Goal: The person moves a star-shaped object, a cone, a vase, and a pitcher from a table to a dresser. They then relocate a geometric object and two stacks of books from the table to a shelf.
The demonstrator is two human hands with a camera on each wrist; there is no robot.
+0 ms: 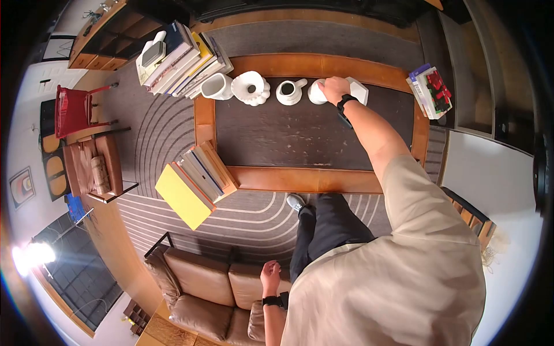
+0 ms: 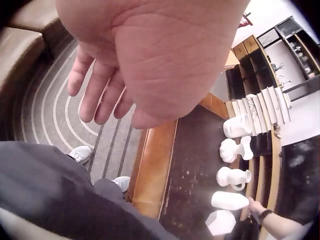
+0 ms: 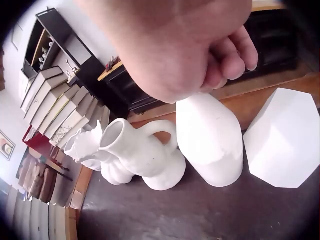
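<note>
Along the far edge of a dark-topped coffee table [image 1: 300, 180] stands a row of white ceramics. My right hand [image 1: 334, 88] reaches out and grips the top of a plain white vase [image 1: 317, 94]. In the right wrist view its fingers [image 3: 231, 59] curl over that vase [image 3: 210, 142]. A handled jug [image 3: 145, 152] stands just left of it and a faceted white piece [image 3: 282, 137] just right. My left hand [image 1: 270, 275] hangs by my side near the sofa, holding nothing. The left wrist view shows its fingers [image 2: 97, 92] loose.
Further left in the row are a scalloped vase [image 1: 251, 87] and a pitcher [image 1: 217, 86]. Book stacks lie at the table's far-left corner [image 1: 182, 57], near-left corner [image 1: 199, 179] and right end [image 1: 430, 89]. A brown leather sofa [image 1: 202, 294] is behind me, with a red chair [image 1: 75, 109] at left.
</note>
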